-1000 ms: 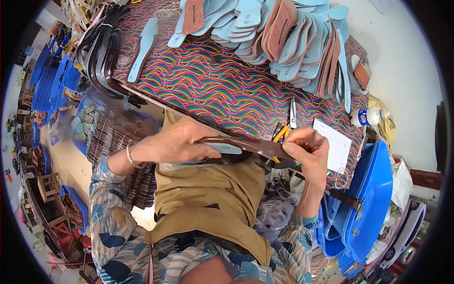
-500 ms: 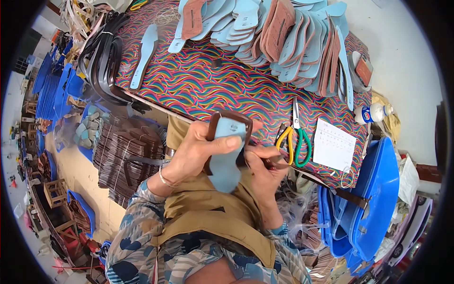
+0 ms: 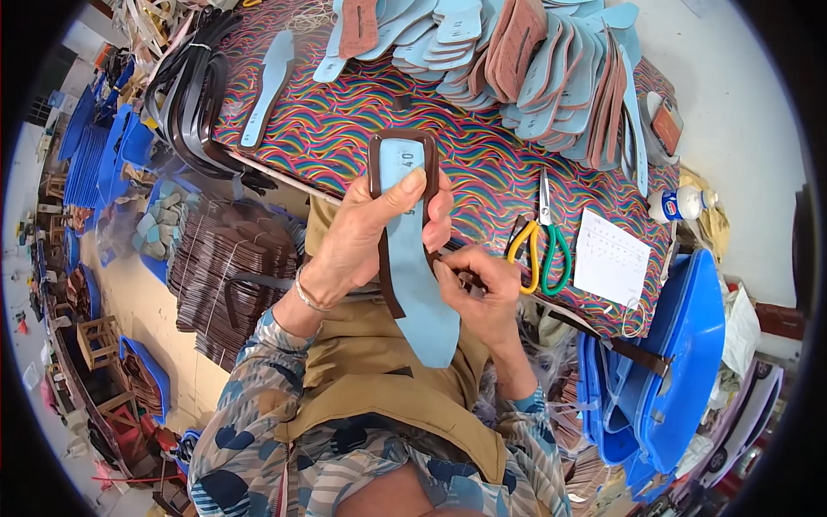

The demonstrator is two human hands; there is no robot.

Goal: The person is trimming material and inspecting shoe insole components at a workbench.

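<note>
A light-blue insole (image 3: pixel 418 293) is held up in front of my body, its squared end away from me and its pointed end toward me. Dark brown edging strip (image 3: pixel 388 280) runs round the far end and down both sides; the near tip shows bare blue. My left hand (image 3: pixel 366 224) grips the insole, thumb flat on its face and fingers wrapped behind its right edge. At the right edge, lower down, my right hand (image 3: pixel 484 293) pinches the strip between thumb and fingers; the rest of the strip there is hidden by the hand.
Blue and reddish-brown insoles (image 3: pixel 448 69) lie piled on the patterned table cover (image 3: pixel 345 121). One edged insole (image 3: pixel 269 90) lies alone at left, beside bundled strips (image 3: pixel 194 95). Scissors (image 3: pixel 544 233), a paper sheet (image 3: pixel 612 258) and a white bottle (image 3: pixel 676 205) sit at right, near blue bins (image 3: pixel 689 345).
The insole has risen away from my body and turned more face-up, showing its length. My right hand has settled against its right edge, with the strip pinched there.
</note>
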